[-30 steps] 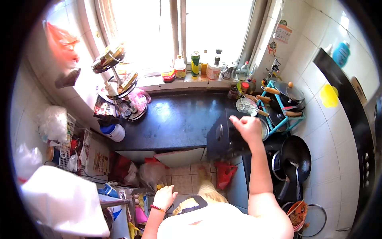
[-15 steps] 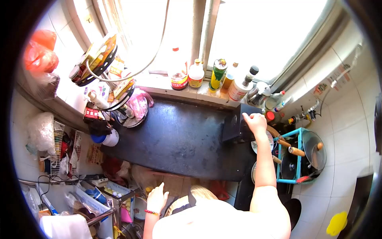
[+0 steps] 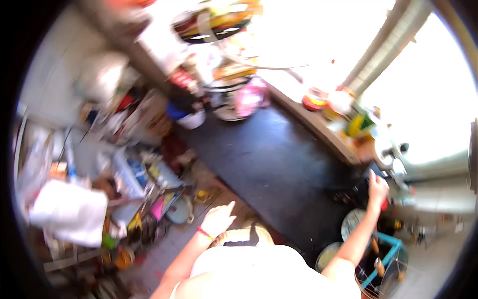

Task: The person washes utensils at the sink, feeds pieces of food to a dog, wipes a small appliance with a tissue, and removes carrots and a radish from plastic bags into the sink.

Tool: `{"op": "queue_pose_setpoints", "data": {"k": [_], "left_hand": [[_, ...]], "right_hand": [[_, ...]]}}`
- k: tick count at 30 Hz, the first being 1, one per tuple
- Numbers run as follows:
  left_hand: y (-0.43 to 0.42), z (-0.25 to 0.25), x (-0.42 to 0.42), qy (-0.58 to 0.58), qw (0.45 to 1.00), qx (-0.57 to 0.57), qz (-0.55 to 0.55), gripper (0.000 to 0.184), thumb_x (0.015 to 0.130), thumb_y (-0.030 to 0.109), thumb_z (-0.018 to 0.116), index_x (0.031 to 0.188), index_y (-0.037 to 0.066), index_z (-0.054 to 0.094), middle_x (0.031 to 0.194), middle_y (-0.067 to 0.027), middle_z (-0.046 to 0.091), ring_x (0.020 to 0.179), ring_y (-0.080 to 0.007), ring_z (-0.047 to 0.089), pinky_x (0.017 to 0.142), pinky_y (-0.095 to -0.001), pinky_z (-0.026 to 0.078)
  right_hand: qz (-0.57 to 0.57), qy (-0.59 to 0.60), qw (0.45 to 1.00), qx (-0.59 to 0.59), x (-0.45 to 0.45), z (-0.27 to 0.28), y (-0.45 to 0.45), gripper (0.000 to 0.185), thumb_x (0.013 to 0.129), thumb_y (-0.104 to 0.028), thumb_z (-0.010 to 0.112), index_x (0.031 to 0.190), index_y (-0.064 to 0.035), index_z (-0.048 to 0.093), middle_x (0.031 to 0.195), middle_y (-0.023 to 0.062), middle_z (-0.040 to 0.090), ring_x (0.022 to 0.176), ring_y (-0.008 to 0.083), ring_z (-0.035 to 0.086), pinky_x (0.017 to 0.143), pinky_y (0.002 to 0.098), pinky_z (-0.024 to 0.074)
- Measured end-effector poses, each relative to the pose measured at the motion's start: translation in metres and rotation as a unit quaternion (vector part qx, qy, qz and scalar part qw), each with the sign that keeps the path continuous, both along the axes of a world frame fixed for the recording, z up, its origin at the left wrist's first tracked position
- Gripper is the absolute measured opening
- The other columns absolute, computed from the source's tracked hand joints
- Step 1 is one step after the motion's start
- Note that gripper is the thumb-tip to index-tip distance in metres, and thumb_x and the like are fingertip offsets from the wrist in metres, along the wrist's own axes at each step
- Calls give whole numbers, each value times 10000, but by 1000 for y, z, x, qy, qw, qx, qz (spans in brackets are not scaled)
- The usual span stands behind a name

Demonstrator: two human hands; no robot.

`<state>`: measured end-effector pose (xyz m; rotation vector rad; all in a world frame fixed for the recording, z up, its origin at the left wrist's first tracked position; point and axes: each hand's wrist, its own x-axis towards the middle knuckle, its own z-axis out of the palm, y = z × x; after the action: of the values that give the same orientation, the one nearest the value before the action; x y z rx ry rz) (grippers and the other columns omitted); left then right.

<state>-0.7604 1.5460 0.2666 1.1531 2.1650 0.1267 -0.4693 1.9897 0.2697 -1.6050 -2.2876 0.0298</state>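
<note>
- A black countertop runs diagonally through the middle of the frame.
- A tiered rack stands at upper centre.
- A blue-framed rack sits lower right.
- A dark block, blurred, is right of centre, at the right hand, whose grip I cannot tell.
- The left hand, lower centre, holds nothing, fingers slightly spread.
- A red bracelet circles its wrist.

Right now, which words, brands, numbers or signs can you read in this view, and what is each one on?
No text can be read; the picture is too blurred.
Red-labelled bottle at the window: label too blurred.
Green-and-yellow container at the window: too blurred.
Red-and-white packet on the left: too blurred.
Dark object by the right hand: no lettering discernible.
</note>
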Motion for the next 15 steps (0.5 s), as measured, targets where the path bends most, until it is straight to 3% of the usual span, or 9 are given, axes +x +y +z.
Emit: {"op": "queue_pose_setpoints", "data": {"k": [2, 4, 6, 8, 11, 13, 15], "left_hand": [[-16, -5, 2, 22, 999, 14, 32, 513, 817, 277, 548, 1241, 19, 416, 956, -175, 600, 908, -299, 582, 802, -405, 456], [-33, -1, 4, 28, 997, 6, 78, 482, 830, 273, 527, 1229, 21, 433, 968, -181, 596, 924, -308, 573, 826, -400, 451], [-55, 2, 6, 48, 994, 7, 99, 484, 826, 287, 537, 1228, 32, 447, 980, -151, 601, 934, -283, 577, 825, -398, 452], [-86, 0, 7, 66, 990, 23, 124, 479, 826, 287, 536, 1227, 39, 451, 987, -136, 602, 945, -274, 573, 827, -398, 451], [-136, 8, 12, 92, 977, 46, 186, 443, 824, 284, 536, 1199, 58, 474, 961, -115, 605, 922, -265, 579, 806, -394, 460], [-177, 11, 18, 88, 968, 56, 230, 435, 826, 282, 530, 1200, 67, 469, 937, -118, 601, 907, -276, 579, 792, -397, 465], [-232, -2, 32, 118, 953, 78, 269, 443, 822, 283, 535, 1198, 60, 461, 963, -133, 596, 918, -287, 577, 797, -406, 460]], "right_hand": [[-9, -67, 997, -33, 4, -4, 4, 528, 836, -486, 491, 690, 2, 627, 717, 220, 586, 695, 402, 566, 617, 479, 426], [-13, -55, 996, -64, 8, -6, 8, 568, 846, -519, 448, 727, 5, 631, 773, 233, 599, 734, 401, 575, 668, 472, 446], [-74, -134, 986, -61, -6, 4, -2, 473, 852, -465, 472, 835, -23, 639, 861, 203, 610, 812, 370, 577, 697, 461, 459], [-95, -258, 955, 106, -38, 22, -35, 346, 854, -371, 506, 956, -58, 612, 945, 152, 594, 894, 333, 557, 728, 440, 462], [85, -94, 985, 118, -140, 61, -118, 270, 837, -287, 547, 998, -74, 586, 946, 114, 573, 926, 300, 539, 755, 407, 451], [306, 40, 949, 63, -214, 53, -189, 225, 828, -218, 565, 959, -35, 577, 920, 121, 570, 891, 295, 536, 779, 386, 426], [458, 14, 889, 24, -279, 54, -309, 272, 729, -172, 656, 948, -28, 582, 957, 131, 572, 904, 302, 530, 796, 396, 422]]}}
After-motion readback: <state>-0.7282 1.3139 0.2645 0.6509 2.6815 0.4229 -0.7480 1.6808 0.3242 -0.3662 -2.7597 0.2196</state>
